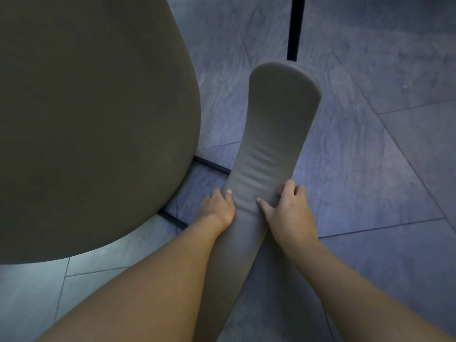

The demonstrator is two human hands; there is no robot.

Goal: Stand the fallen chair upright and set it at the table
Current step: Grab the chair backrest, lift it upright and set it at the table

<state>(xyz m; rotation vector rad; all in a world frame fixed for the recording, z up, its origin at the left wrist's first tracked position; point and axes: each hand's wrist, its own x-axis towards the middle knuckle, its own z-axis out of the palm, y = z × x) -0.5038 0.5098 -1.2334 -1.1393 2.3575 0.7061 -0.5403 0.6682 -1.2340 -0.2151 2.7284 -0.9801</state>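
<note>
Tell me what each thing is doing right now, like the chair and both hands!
Chair's padded part: edge-on, held on both sides, whether upright yet is unclear.
Left hand: grip closed on the padded part's left edge.
Right hand: grip closed on its right edge.
Round table: standing, right beside the chair.
Thin black leg: upright on the tiled floor.

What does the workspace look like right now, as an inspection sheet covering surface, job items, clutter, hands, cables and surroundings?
Surface: grey tiled floor, bare where visible.
Job's things: padded chair part, long and grey, held between both hands; round table top close on its left.
Clutter: nothing seen.
Grippers: left hand and right hand grip opposite edges of the padded part.
Cables: nothing seen.
Surroundings: black metal leg beyond the chair; black floor bars under the table edge.
</note>
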